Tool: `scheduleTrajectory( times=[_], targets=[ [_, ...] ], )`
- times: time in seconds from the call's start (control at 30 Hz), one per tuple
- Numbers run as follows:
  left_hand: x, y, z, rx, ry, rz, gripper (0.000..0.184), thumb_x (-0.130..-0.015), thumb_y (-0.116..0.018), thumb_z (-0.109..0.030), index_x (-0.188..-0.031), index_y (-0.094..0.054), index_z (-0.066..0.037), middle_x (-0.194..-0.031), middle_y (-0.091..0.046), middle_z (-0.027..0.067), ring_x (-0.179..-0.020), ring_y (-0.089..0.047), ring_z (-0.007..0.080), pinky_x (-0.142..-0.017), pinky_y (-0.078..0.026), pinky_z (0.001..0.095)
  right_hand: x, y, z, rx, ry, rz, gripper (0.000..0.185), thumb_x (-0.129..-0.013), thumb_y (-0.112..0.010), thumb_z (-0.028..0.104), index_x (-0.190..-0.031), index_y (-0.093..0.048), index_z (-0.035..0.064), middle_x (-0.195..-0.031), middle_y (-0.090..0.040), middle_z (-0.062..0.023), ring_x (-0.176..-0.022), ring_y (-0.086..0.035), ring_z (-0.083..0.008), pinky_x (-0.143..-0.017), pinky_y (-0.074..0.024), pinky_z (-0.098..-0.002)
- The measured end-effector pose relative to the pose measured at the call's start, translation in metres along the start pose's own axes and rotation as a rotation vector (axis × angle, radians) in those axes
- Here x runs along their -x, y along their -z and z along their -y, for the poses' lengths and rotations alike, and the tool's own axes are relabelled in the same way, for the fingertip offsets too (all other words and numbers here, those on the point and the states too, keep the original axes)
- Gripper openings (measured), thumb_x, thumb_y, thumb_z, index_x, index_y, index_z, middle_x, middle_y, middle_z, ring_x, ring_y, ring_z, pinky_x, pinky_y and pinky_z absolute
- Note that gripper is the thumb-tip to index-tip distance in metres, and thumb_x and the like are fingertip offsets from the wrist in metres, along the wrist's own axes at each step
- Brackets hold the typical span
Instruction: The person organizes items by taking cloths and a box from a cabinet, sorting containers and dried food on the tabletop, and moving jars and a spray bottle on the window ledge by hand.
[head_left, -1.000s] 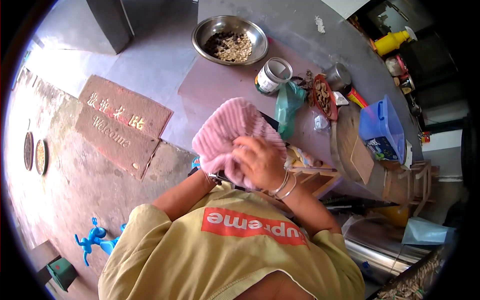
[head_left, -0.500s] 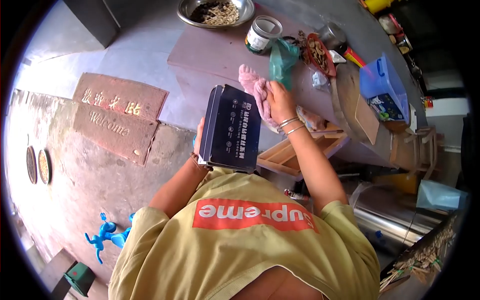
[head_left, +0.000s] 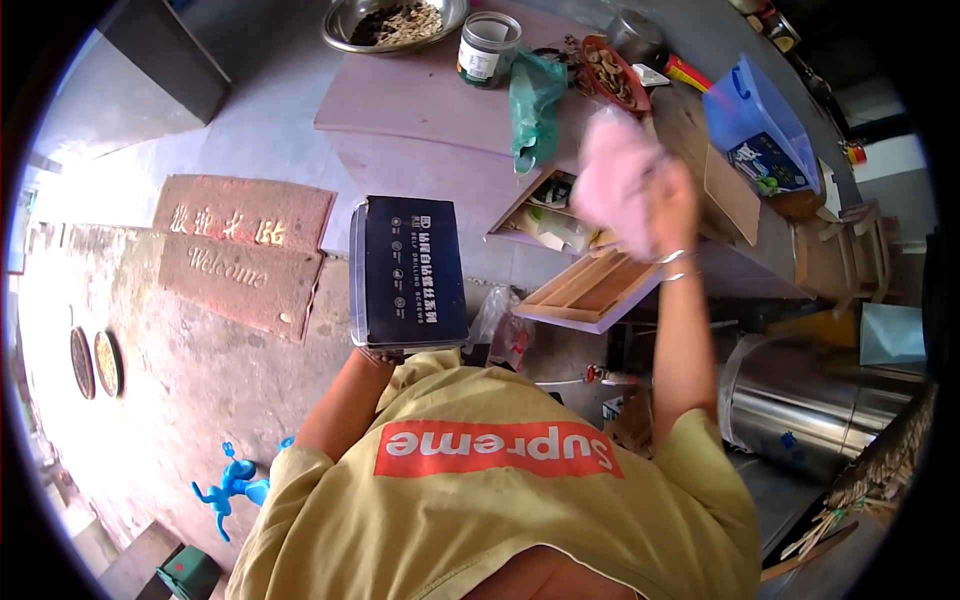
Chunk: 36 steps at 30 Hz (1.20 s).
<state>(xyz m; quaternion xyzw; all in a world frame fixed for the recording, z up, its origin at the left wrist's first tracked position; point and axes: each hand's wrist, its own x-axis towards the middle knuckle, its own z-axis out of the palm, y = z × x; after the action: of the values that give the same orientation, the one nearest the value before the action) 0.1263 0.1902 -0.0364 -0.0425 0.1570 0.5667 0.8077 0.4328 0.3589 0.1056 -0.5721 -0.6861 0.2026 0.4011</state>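
Note:
My left hand (head_left: pixel 374 357) holds up a dark blue box (head_left: pixel 410 268) printed "SELF DRILLING SCREWS", with what looks like a clear plastic edge along its left side. The fingers are hidden behind and under the box; only the wrist end shows. Off to the right, my right hand (head_left: pixel 672 205) grips a pink cloth (head_left: pixel 620 180), both smeared by motion. Cloth and hand are apart from the box, in front of the table's right part. Below them a wooden drawer or door panel (head_left: pixel 597 288) hangs out beside an opened compartment (head_left: pixel 550 218) with odds and ends inside.
On the pinkish table (head_left: pixel 415 105) stand a metal bowl (head_left: pixel 350 45) of dried pieces, a jar (head_left: pixel 487 50), a green plastic bag (head_left: pixel 535 105) and a red basket (head_left: pixel 615 75). A blue bin (head_left: pixel 760 120) is farther right. A welcome mat (head_left: pixel 240 250) lies on the floor at left.
My right hand has swung the pink cloth away from the box, to the right. The box has shifted left and a little down, and now faces me more squarely.

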Motion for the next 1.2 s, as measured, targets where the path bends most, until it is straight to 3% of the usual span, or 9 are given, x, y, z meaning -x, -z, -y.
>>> scheduleTrajectory(
  times=[0.17,0.33,0.4,0.47,0.57,0.6,0.77,1.03,1.2],
  targets=[
    [0.003,-0.027,0.005,0.026,0.000,0.061,0.056,-0.085,-0.037,-0.041,-0.126,-0.030,-0.004,-0.121,-0.040,0.0195,-0.105,-0.046,0.0352,-0.082,-0.041,0.0558,-0.055,0.105,0.015,0.497,0.273,-0.523,0.059,-0.074,-0.062,0.030,-0.117,-0.038,-0.0016,-0.113,-0.044,-0.0216,-0.105,-0.043,-0.0311,-0.089,-0.0349,-0.0357],
    [-0.003,-0.037,0.010,0.080,0.102,0.076,0.050,-0.085,-0.040,-0.038,-0.122,-0.037,-0.004,-0.113,-0.047,0.0196,-0.101,-0.050,0.0329,-0.079,-0.044,0.0529,0.049,0.031,0.050,-0.258,-0.118,0.065,0.044,-0.081,-0.054,0.020,-0.118,-0.039,0.0016,-0.114,-0.047,-0.0087,-0.101,-0.048,-0.0173,-0.087,-0.0374,-0.0291],
    [-0.006,-0.032,0.006,-0.208,0.029,0.083,0.059,-0.075,-0.056,-0.042,-0.119,-0.041,-0.006,-0.110,-0.051,0.0113,-0.101,-0.049,0.0265,-0.089,-0.039,0.0430,0.106,-0.033,-0.006,-0.746,-0.341,0.441,0.059,-0.080,-0.057,0.022,-0.127,-0.027,0.0053,-0.118,-0.039,-0.0113,-0.098,-0.047,-0.0178,-0.084,-0.0397,-0.0298],
    [-0.008,-0.025,0.007,-0.493,-0.053,0.065,0.065,-0.071,-0.061,-0.047,-0.119,-0.041,-0.007,-0.109,-0.051,0.0086,-0.102,-0.048,0.0251,-0.092,-0.036,0.0408,0.157,-0.075,0.010,-0.846,-0.487,0.685,0.077,-0.073,-0.065,0.033,-0.130,-0.020,0.0078,-0.120,-0.036,-0.0118,-0.093,-0.048,-0.0169,-0.082,-0.0402,-0.0306],
    [0.004,-0.033,0.004,0.025,0.129,-0.007,0.068,-0.077,-0.042,-0.055,-0.123,-0.038,-0.006,-0.115,-0.048,0.0148,-0.103,-0.048,0.0321,-0.088,-0.039,0.0482,0.188,-0.105,0.035,-1.288,-0.855,0.860,0.086,-0.068,-0.065,0.046,-0.133,-0.016,0.0159,-0.120,-0.039,-0.0031,-0.102,-0.046,-0.0166,-0.081,-0.0395,-0.0405],
    [0.008,-0.038,0.004,0.060,0.121,-0.049,0.068,-0.079,-0.028,-0.056,-0.124,-0.036,-0.005,-0.117,-0.045,0.0197,-0.102,-0.048,0.0370,-0.083,-0.042,0.0526,0.195,-0.110,0.042,-1.357,-0.889,0.842,0.085,-0.069,-0.064,0.047,-0.133,-0.016,0.0187,-0.121,-0.039,-0.0017,-0.104,-0.044,-0.0165,-0.081,-0.0389,-0.0427],
    [0.026,-0.022,0.001,-0.079,0.151,-0.013,0.076,-0.077,-0.037,-0.061,-0.128,-0.028,-0.007,-0.125,-0.038,0.0158,-0.110,-0.042,0.0327,-0.092,-0.035,0.0469,0.224,-0.122,0.052,-1.476,-0.924,0.775,0.080,-0.069,-0.065,0.044,-0.131,-0.022,0.0185,-0.126,-0.037,-0.0014,-0.114,-0.038,-0.0221,-0.086,-0.0363,-0.0477],
    [0.000,0.035,-0.016,-0.309,0.452,-0.221,0.058,-0.084,-0.039,-0.048,-0.126,-0.034,-0.009,-0.123,-0.043,0.0094,-0.110,-0.044,0.0260,-0.094,-0.035,0.0424,0.287,-0.153,0.033,-1.688,-1.066,0.314,0.065,-0.073,-0.061,0.024,-0.128,-0.027,0.0172,-0.113,-0.047,-0.0014,-0.099,-0.047,-0.0191,-0.078,-0.0406,-0.0406],
    [-0.093,0.051,-0.014,-1.659,0.541,-0.058,0.048,-0.085,-0.044,-0.037,-0.119,-0.041,-0.004,-0.118,-0.046,0.0125,-0.100,-0.050,0.0175,-0.086,-0.039,0.0300,0.335,-0.153,-0.010,-1.763,-1.175,0.038,0.054,-0.071,-0.062,0.022,-0.120,-0.039,0.0183,-0.109,-0.052,-0.0024,-0.098,-0.049,-0.0206,-0.078,-0.0409,-0.0407]
  ],
)
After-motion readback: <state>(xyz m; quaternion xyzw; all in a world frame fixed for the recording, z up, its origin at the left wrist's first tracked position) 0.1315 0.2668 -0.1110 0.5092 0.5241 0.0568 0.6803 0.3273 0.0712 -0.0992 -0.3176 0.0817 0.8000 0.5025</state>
